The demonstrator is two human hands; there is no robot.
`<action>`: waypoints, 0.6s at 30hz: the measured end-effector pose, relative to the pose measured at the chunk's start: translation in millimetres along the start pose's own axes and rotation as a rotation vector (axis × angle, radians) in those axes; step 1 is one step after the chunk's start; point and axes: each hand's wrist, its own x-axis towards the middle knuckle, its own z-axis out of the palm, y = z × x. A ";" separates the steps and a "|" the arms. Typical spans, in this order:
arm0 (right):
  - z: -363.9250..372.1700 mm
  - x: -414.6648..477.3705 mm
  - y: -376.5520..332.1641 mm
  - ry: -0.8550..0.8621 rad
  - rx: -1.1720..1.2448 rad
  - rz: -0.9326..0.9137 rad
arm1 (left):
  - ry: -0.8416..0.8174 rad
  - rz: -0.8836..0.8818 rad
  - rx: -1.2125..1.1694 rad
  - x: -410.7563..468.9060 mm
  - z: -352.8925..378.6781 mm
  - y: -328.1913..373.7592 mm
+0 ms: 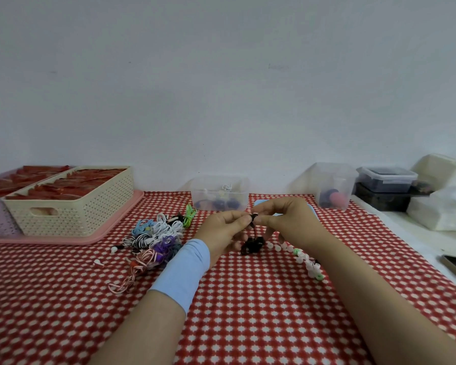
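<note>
- Left hand (227, 230): thumb and forefinger pinch the black earphone (253, 219) from its 9 o'clock side; the other fingers are curled below. A pale blue cuff (182, 272) covers the wrist.
- Right hand (287, 222): fingertips pinch the same earphone from its 3 o'clock side, so both hands grasp it and meet at the bud.
- Earphone: held above the middle of the cloth (248, 312). Its cord drops to 6 o'clock into a dark coil between the hands. Whether the coil touches the cloth cannot be told.
- Row of ear tips (303, 259): white and green, lying on the cloth at 5 o'clock from the earphone, partly behind the right forearm.
- Cord pile (156, 235): tangled coloured earphones at 9 o'clock from the hands, near the left hand but apart from it.
- Basket (90, 206): cream, filled with red packets, standing on a pink tray (111, 227) at 10 o'clock.
- Clear box (220, 193): at 12 o'clock against the wall, with small parts inside.
- Tub (333, 185): clear, at 2 o'clock, with a lidded box (387, 179) just beyond it.
</note>
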 end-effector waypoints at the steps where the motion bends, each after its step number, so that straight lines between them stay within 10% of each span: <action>1: 0.5 0.8 0.4 0.013 -0.008 -0.019 | 0.009 0.004 0.007 0.5 0.0 0.0; 18: -3.5 2.2 0.4 -0.032 0.048 0.012 | 0.009 0.095 0.000 -1.3 -2.3 0.6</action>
